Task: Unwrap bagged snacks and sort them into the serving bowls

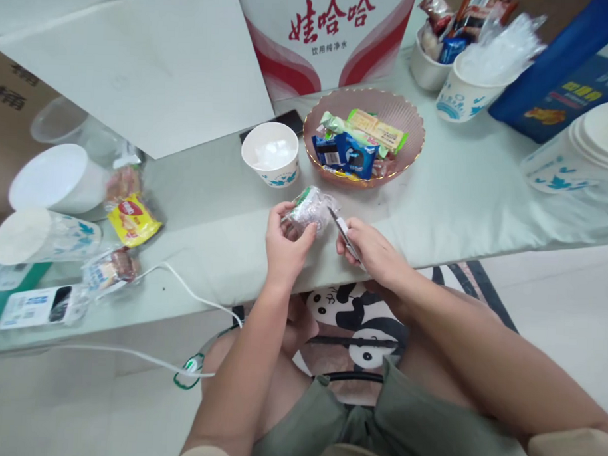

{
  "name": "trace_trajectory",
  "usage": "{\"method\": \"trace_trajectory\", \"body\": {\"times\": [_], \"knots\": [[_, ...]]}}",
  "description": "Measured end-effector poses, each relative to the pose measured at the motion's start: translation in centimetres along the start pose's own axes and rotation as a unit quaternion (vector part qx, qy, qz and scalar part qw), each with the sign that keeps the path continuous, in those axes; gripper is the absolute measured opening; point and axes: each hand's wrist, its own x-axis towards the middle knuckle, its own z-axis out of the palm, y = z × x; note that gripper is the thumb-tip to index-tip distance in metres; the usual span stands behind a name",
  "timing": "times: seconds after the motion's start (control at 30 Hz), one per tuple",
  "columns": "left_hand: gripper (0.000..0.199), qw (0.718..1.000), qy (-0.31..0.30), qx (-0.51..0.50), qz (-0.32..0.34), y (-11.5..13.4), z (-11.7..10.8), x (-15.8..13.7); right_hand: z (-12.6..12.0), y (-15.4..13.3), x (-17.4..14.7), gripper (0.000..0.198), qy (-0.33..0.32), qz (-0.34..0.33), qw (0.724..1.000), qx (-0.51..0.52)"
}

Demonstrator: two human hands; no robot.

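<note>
My left hand (286,244) is closed round a small snack packet (308,209) in clear, crinkled wrapping with a green part. My right hand (370,249) grips a slim cutting tool (344,231) with a pale body and dark blade, perhaps a utility knife. The tool's tip is at the right end of the wrapper; whether it touches cannot be told. Just behind the packet stands a paper cup (270,177) with something clear, like plastic film, inside. To its right, a pink gold-rimmed bowl (411,142) holds several wrapped snacks (359,157).
Left on the table (205,204) are paper cups (22,238), a yellow snack packet (133,220) and a white cable (187,287). A white box (330,49) stands behind. At right are a cup of plastic wrappers (461,97), a blue package (543,90) and stacked cups (560,160).
</note>
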Motion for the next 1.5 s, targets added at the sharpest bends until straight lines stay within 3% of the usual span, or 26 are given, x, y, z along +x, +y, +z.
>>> {"method": "trace_trajectory", "body": {"times": [0.17,0.37,0.43,0.53,0.63,0.73,0.8,0.87,0.93,1.0,1.1,1.2,1.3,1.37,1.5], "knots": [[0.05,0.999,-0.037,-0.02,0.001,0.0,0.4,-0.1,-0.2,0.1,0.6,0.037,0.029,-0.009,0.999,-0.041],[0.051,0.992,0.064,-0.111,0.002,0.2,-1.7,1.0,-1.4,0.1,0.2,0.03,0.042,-0.023,0.978,-0.205],[0.046,0.985,0.085,-0.144,-0.026,0.5,-2.5,1.3,-2.2,0.2,0.2,0.027,0.082,-0.042,0.956,-0.279],[0.049,0.986,0.086,-0.125,-0.068,0.7,-2.5,1.1,-3.6,0.8,0.3,0.027,0.162,-0.071,0.9,-0.399],[0.046,0.994,0.046,-0.043,-0.09,0.6,-1.6,0.3,-4.8,1.7,0.7,0.024,0.212,-0.08,0.84,-0.493],[0.035,0.993,-0.002,0.087,-0.081,0.7,-1.0,-0.3,-5.3,2.1,1.0,0.021,0.242,-0.133,0.814,-0.51],[0.03,0.988,0.0,0.152,-0.025,0.9,-1.0,-0.4,-5.0,2.1,1.1,0.025,0.242,-0.193,0.823,-0.477],[0.036,0.983,-0.013,0.171,0.06,1.1,-1.3,-0.4,-4.5,1.9,1.0,0.029,0.22,-0.244,0.841,-0.429],[0.052,0.973,-0.063,0.174,0.135,1.2,-1.6,-0.3,-3.7,1.8,0.9,0.033,0.187,-0.285,0.855,-0.391],[0.048,0.966,-0.093,0.177,0.166,1.2,-1.7,-0.4,-2.9,1.8,0.9,0.038,0.15,-0.32,0.86,-0.367],[0.017,0.98,-0.043,0.148,0.125,1.2,-1.7,-0.3,-2.0,2.0,1.0,0.044,0.091,-0.351,0.862,-0.354],[0.029,0.999,0.005,0.009,0.037,1.3,-1.8,-0.1,-1.4,2.2,1.1,0.05,0.053,-0.36,0.861,-0.355],[0.039,0.991,0.021,-0.134,-0.018,1.8,-2.0,0.2,-0.9,2.4,1.2,0.059,0.055,-0.358,0.857,-0.368],[0.042,0.985,0.036,-0.169,-0.025,2.3,-2.3,0.3,-0.8,2.5,1.3,0.056,0.066,-0.347,0.856,-0.377],[0.042,0.987,0.049,-0.145,-0.044,2.7,-3.0,0.6,-1.1,2.7,1.7,0.042,0.091,-0.32,0.868,-0.369]]}}
